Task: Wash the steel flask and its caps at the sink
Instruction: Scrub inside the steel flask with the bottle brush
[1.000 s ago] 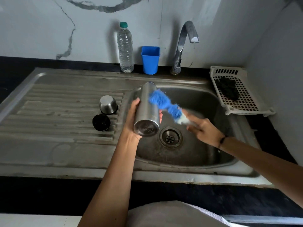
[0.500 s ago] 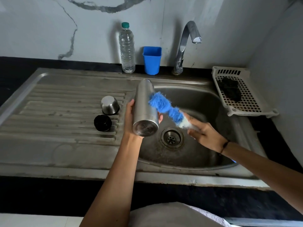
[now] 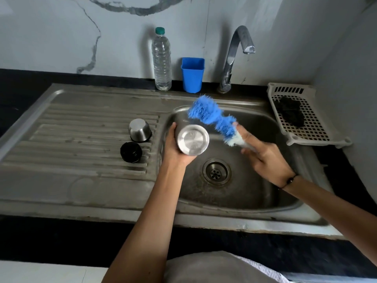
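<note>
My left hand [image 3: 177, 149] grips the steel flask [image 3: 192, 139] over the left side of the sink basin [image 3: 255, 193], with the flask's round base facing me and its body pointing away. My right hand [image 3: 263, 157] holds the handle of a blue bristle brush [image 3: 212, 118], whose head lies just right of the flask, near its far end. The flask's mouth is hidden. On the ribbed drainboard [image 3: 81, 139] to the left stand the steel cap [image 3: 139, 130], upside down, and the black inner cap [image 3: 131, 152].
A tap [image 3: 236, 56] rises behind the basin, its spout not running. A clear plastic bottle [image 3: 161, 60] and a blue cup [image 3: 192, 74] stand at the back wall. A white perforated tray [image 3: 302, 119] with a dark scrubber sits right of the sink. The drain [image 3: 216, 171] is open.
The flask has tipped so its base now faces me squarely. The brush has lifted up and away, from the flask's side toward its far end.
</note>
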A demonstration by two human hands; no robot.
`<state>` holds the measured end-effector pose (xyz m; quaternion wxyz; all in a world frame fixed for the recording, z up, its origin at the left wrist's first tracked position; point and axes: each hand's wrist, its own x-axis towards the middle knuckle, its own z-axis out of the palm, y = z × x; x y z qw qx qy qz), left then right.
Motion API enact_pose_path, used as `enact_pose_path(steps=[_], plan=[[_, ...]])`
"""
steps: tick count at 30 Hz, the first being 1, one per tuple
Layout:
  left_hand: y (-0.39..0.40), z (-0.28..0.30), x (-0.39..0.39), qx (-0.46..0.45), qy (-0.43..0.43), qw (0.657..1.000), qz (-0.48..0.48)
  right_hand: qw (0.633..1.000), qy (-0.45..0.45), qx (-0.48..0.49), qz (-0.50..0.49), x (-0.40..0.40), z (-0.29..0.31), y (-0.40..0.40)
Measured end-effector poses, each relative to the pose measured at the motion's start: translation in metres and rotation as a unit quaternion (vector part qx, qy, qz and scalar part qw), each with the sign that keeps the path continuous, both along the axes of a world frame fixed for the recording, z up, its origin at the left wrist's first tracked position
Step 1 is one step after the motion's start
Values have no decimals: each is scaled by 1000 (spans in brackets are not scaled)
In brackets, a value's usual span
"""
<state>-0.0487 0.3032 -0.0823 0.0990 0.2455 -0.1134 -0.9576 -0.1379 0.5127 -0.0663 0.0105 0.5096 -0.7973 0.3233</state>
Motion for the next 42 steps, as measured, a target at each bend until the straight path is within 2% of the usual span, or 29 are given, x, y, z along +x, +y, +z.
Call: enact_pose_path(steps=[2, 4, 7, 9, 13, 17, 19, 22, 24, 27, 29, 32, 34, 36, 38, 42], plan=[[3, 14, -1, 37, -40, 998, 20, 994, 112, -10, 5, 10, 11, 7], [3, 18, -5, 37, -77, 995, 43, 976, 215, 38, 7, 16, 15, 12], [9, 21, -10, 26, -89, 995, 45, 953, 269, 133, -27, 15, 10, 14], [9, 20, -11, 59, -98, 992, 61, 957, 248, 136, -58, 9, 6, 15], [4, 13, -9, 88, -141, 984, 68, 978, 151, 107, -101, 8, 13, 11], [10, 12, -7, 53, -125, 989, 58, 957, 247, 149, -40, 24, 6, -1], [13, 10, -8, 63, -126, 989, 52, 961, 210, 172, -58, 19, 6, -4], [17, 8, -10, 95, -143, 984, 50, 975, 131, 149, -104, 9, 20, -8], [19, 9, -10, 89, -130, 986, 46, 973, 174, 135, -72, 20, 25, -10], [22, 8, -12, 55, -113, 991, 54, 958, 225, 172, -37, 24, 10, -3], [22, 7, -12, 71, -124, 989, 47, 965, 184, 173, -70, 11, 12, -2], [20, 6, -12, 108, -140, 983, 45, 980, 131, 117, -94, 4, 19, 2], [17, 8, -11, 89, -132, 986, 52, 983, 141, 110, -51, 17, 17, 4], [16, 9, -12, 55, -126, 989, 59, 973, 177, 145, -19, 26, 6, 10], [16, 11, -13, 52, -118, 990, 51, 976, 158, 144, -43, 21, 0, 12], [12, 7, -13, 111, -131, 984, 49, 987, 111, 79, -88, 8, 8, 6]])
